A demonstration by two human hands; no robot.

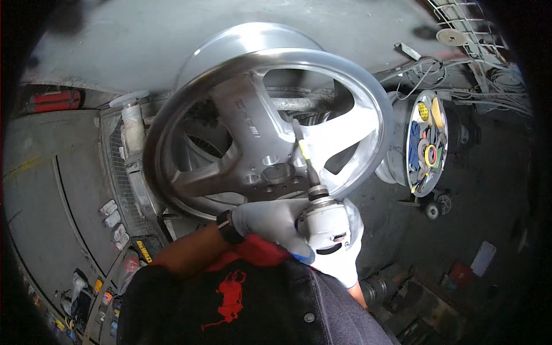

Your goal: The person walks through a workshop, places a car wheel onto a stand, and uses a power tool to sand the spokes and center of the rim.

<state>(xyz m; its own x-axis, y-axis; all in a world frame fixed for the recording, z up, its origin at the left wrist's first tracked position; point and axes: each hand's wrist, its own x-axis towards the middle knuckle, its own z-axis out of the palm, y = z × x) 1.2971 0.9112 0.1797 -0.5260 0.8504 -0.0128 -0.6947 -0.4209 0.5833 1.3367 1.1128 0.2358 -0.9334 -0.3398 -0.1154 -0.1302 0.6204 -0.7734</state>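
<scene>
A large metal wheel rim [241, 109] with broad spokes stands tilted in front of me, its right side bright and its left side darker. Both gloved hands are closed around a white-bodied grinder [325, 221]. My left hand [269, 223], with a dark watch at the wrist, grips its left side. On the other side, my right hand [345, 260] wraps the body from the right and below. The grinder's narrow front part, marked with yellow, points up and overlaps a spoke beside the hub holes.
At the right, a round tray-like wheel [411, 167] holds tape rolls, discs and other small items. Cables [428, 72] hang above it. A red cylinder [56, 101] lies at far left. Boxes and tools, including a yellow-labelled DeWalt item [144, 250], sit at lower left.
</scene>
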